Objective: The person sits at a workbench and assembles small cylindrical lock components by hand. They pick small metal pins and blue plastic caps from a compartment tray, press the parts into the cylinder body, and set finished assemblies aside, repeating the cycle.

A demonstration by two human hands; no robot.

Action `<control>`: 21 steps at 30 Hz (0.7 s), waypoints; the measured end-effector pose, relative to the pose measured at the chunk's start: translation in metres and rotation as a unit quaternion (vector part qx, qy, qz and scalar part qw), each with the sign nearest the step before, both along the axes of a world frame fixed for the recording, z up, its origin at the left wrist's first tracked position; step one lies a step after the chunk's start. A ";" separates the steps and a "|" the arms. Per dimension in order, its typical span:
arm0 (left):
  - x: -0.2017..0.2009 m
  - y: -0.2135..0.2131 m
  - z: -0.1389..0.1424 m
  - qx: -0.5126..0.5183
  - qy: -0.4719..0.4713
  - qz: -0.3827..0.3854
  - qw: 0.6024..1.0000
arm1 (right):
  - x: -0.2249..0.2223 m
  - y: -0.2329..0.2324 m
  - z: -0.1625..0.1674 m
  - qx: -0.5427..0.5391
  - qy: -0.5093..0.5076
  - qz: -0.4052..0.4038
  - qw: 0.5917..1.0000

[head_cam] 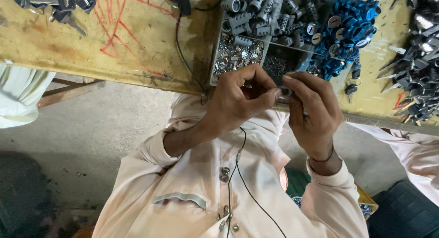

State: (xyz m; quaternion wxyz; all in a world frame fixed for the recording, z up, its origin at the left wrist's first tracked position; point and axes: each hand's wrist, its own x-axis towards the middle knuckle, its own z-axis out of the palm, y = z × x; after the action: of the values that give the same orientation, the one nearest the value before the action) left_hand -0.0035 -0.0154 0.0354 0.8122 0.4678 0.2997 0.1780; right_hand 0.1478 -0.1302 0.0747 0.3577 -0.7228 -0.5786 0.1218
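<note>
Two hands meet just below the bench edge. Our left hand (238,101) is curled, thumb and fingertips pinched together on one side of a small round grey metal part (285,90); our right hand (313,112) clamps the same part from the other side, forefinger laid over it. The part sits between the two sets of fingertips, mostly hidden; we can only tell that it is small, dull silver and roughly ring- or barrel-shaped.

We judge the step to be a fine fitting or seating of this piece; the next move would call for a steady two-handed pinch and a small twist or press.

Beyond the hands, on the worn yellow-painted wooden bench (137,46), a shallow divided metal tray (215,72) holds shiny silver bits, with grey lock cylinders (260,14) above. Further right lie a heap of blue plastic key heads (350,30) and a pile of dark-headed keys (418,69).
</note>
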 end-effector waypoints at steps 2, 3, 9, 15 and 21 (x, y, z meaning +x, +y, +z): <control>0.001 -0.002 0.002 0.001 0.003 0.008 1.000 | 0.002 -0.003 -0.001 0.010 -0.031 0.016 0.999; 0.001 -0.002 0.003 0.001 0.004 0.011 1.000 | 0.003 -0.004 -0.001 0.015 -0.047 0.024 0.999; 0.002 -0.010 0.007 0.042 0.044 0.025 0.998 | 0.010 -0.005 0.004 0.004 -0.102 0.045 0.994; 0.004 -0.014 0.007 0.029 -0.008 0.028 0.999 | 0.009 -0.006 0.008 0.004 -0.078 0.035 0.996; 0.000 -0.009 0.006 0.231 -0.010 0.008 0.973 | 0.007 -0.005 0.012 -0.007 -0.092 0.049 0.995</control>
State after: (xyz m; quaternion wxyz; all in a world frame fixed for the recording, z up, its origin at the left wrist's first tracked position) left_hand -0.0037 -0.0248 0.0417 0.6835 0.6386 0.2465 0.2535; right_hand 0.1545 -0.1352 0.0867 0.2916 -0.7044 -0.6427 0.0758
